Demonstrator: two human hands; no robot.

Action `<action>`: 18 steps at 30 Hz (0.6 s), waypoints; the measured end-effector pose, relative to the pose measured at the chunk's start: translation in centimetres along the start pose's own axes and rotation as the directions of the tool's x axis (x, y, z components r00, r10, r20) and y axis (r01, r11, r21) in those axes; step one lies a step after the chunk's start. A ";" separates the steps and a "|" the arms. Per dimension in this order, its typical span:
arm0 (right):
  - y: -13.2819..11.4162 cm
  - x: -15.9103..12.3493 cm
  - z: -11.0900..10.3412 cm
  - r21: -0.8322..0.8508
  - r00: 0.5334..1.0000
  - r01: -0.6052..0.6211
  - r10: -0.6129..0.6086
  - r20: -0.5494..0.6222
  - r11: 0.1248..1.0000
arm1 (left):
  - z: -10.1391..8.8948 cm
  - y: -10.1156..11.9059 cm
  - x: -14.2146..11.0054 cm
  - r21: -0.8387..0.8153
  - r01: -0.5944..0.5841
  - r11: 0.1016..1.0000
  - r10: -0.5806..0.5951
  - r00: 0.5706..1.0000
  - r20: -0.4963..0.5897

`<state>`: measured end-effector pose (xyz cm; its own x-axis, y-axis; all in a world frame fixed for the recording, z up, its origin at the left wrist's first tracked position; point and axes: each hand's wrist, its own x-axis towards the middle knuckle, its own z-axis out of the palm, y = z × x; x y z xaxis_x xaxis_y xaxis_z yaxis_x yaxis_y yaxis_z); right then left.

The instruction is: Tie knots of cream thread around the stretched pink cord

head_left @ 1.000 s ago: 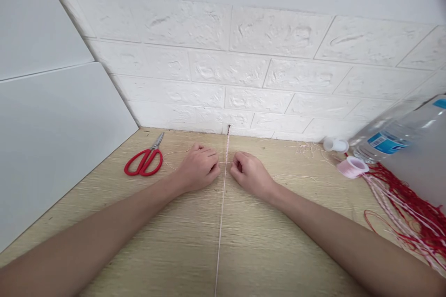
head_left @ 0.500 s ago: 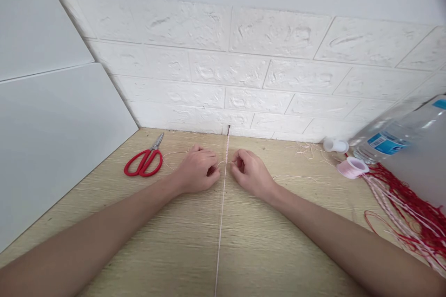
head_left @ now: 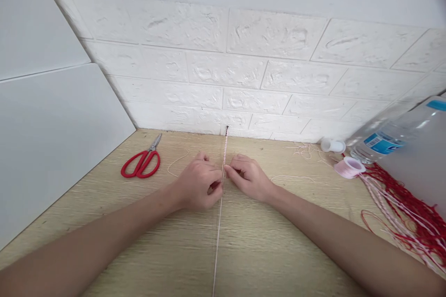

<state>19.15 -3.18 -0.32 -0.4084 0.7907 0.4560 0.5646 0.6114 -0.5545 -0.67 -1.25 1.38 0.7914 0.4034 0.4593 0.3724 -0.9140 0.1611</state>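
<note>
A pale pink cord [head_left: 217,246] runs between the person's two hands, lying along the line from the wall down toward the near edge of the view. Its braided stretch [head_left: 225,149] reaches from just beyond the fingertips up to a dark end at the foot of the wall. The left hand [head_left: 200,181] is curled, its fingertips right at the cord; the right hand [head_left: 251,179] faces it, thumb and forefinger drawn close together beside the same spot. The tips are small here, so it cannot be told how far either pinch is closed, or whether it has hold of cord or thread.

A thin thread [head_left: 173,162] loops out left of the left hand, and another length [head_left: 292,177] lies right of the right hand. Farther left of the grip, red-handled scissors [head_left: 141,164] rest on the wooden table [head_left: 167,250]. Well to its right are a pink spool [head_left: 345,168], a white spool [head_left: 332,145], a clear bottle [head_left: 383,141] and a heap of red strands [head_left: 413,209].
</note>
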 end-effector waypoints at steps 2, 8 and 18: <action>0.1 0.0 0.0 0.020 0.999 0.014 -0.015 0.035 1.000 | 0.1 0.3 -0.1 -0.018 -0.031 0.999 0.031 0.999 -0.010; 0.0 0.0 0.0 0.147 0.995 -0.018 0.004 0.097 0.989 | 0.1 1.3 0.0 0.003 -0.123 0.992 0.123 0.992 -0.039; -0.1 -0.3 -0.1 0.161 0.996 -0.053 0.040 0.084 0.986 | -0.2 1.2 0.0 -0.037 -0.097 0.995 0.096 0.995 -0.022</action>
<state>19.33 -3.51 -0.31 -0.4439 0.8146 0.3733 0.4631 0.5652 -0.6827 -0.34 -2.37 1.77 0.8127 0.3124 0.4918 0.2755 -0.9498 0.1480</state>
